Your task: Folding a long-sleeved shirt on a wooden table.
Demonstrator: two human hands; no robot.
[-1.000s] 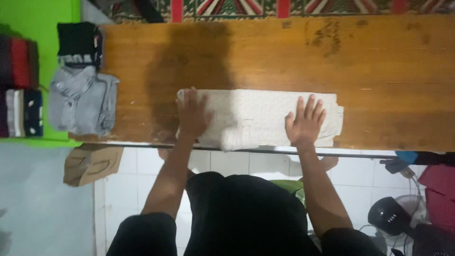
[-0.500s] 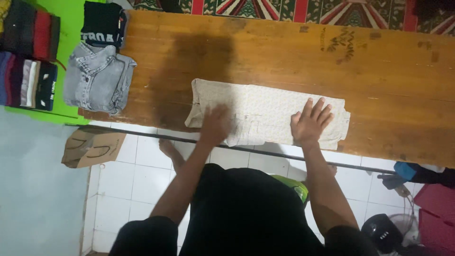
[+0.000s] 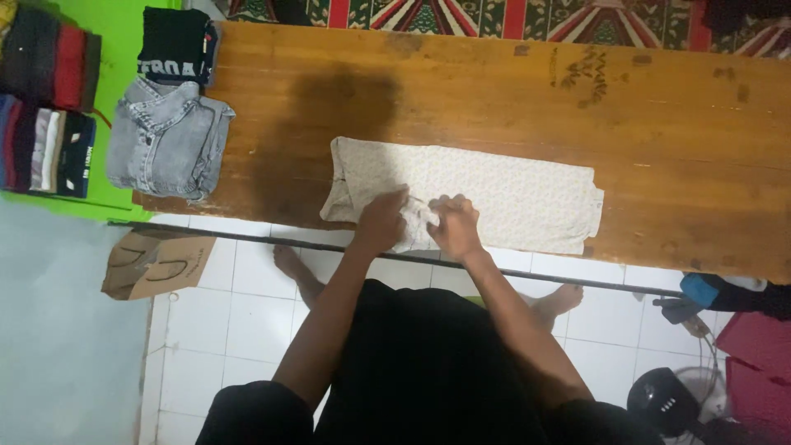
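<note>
A pale cream patterned garment (image 3: pixel 511 194) lies folded into a long strip across the near part of a wooden table (image 3: pixel 494 91). My left hand (image 3: pixel 381 221) and my right hand (image 3: pixel 455 224) are close together at the garment's near edge, around its middle. Both hands have their fingers curled on a small bunched bit of the fabric there. The garment's left and right ends lie flat on the wood.
Folded grey jeans (image 3: pixel 169 140) and a folded black garment (image 3: pixel 177 43) sit at the table's left end. Stacked folded clothes (image 3: pixel 45 99) rest on a green surface further left. A brown paper bag (image 3: pixel 156 264) lies on the tiled floor. A fan (image 3: pixel 667 400) stands at the lower right.
My right hand has slid left from the garment's right part to its middle. My left hand has moved right to meet it, and both now pinch the fabric.
</note>
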